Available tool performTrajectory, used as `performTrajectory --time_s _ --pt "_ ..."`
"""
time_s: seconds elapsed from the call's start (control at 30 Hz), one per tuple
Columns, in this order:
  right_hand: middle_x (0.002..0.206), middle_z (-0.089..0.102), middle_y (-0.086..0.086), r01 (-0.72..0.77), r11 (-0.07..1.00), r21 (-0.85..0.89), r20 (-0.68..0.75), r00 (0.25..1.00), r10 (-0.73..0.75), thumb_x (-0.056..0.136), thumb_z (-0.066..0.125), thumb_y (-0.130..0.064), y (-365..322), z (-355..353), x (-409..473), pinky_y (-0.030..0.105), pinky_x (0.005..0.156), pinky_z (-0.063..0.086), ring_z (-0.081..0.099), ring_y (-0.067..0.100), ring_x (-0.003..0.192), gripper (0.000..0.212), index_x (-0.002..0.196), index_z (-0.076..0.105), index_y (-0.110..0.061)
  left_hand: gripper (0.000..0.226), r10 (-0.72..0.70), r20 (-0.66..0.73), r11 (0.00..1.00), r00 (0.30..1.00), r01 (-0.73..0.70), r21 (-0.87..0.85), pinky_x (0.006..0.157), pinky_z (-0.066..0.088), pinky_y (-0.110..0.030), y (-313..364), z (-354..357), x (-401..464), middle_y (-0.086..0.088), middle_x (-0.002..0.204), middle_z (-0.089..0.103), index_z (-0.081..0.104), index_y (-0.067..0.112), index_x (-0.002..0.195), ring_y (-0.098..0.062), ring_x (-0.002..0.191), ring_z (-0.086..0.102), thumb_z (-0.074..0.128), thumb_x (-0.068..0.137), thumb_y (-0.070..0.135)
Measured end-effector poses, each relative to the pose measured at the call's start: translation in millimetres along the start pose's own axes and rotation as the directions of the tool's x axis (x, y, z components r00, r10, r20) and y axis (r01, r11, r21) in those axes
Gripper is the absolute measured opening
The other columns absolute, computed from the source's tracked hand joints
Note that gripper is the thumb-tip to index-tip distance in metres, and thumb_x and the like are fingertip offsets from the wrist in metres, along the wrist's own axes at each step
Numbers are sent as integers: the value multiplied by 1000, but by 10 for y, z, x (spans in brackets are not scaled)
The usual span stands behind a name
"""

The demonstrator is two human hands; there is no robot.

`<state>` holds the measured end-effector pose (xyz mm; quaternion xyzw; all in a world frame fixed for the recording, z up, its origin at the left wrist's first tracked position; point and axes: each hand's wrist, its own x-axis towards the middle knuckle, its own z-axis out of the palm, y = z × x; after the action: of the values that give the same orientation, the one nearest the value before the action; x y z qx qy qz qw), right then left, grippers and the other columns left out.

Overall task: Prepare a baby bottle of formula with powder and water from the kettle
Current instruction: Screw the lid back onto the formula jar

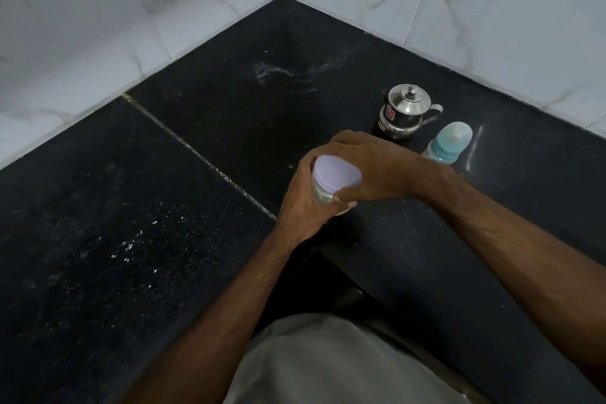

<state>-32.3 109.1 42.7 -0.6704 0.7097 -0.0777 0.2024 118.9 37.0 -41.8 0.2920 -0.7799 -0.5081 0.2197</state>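
A clear powder jar [319,192] with a pale lilac lid [336,175] stands near the front edge of the black counter [164,223]. My left hand [305,207] wraps around the jar's body. My right hand [370,170] grips the lid's rim from the right, thumb at the front. Behind them a small steel kettle [405,111] stands with its lid on and its spout pointing right. To the kettle's right a baby bottle [451,144] with a teal collar and a clear cap stands upright, partly hidden by my right wrist.
White marbled wall tiles [131,26] close the counter's corner at the back. A whitish smear [275,72] marks the counter near the corner. A pale seam [203,157] runs diagonally across the counter. The counter's front edge drops off just below my hands.
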Motion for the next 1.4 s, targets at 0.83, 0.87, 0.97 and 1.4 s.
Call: performTrajectory --time_s 0.83,0.87,0.97,1.4 --pt "134 46 -6 -32 995 -99 -18 999 30 77 71 -54 -38 20 -5 30 95 42 45 15 118 79 144 35 -33 96 -39 -3 999 999 39 -20 101 45 -28 38 4 -51 9 134 52 32 35 138 -5 120 52 89 61 31" --pt "133 46 -6 -41 994 -102 -22 999 39 76 71 -56 -32 27 -3 31 94 43 45 15 118 79 144 35 -34 96 -42 -3 999 999 42 -17 101 45 -29 43 -2 -55 9 134 52 32 34 139 -5 120 52 89 61 31" --pt "132 48 -6 -64 993 -95 -44 997 60 75 70 -61 -19 28 -21 31 94 43 47 15 117 81 143 36 -34 97 -60 3 998 998 60 -8 102 46 -31 33 -7 -65 9 135 52 32 34 140 -6 121 52 89 61 32" --pt "125 55 -2 -154 984 -92 -249 960 127 81 50 -72 -30 -91 -87 31 88 46 54 16 109 66 127 53 -24 103 -115 49 992 992 117 -40 111 36 -38 139 -3 -64 -3 146 38 23 15 148 -16 134 38 86 66 14"
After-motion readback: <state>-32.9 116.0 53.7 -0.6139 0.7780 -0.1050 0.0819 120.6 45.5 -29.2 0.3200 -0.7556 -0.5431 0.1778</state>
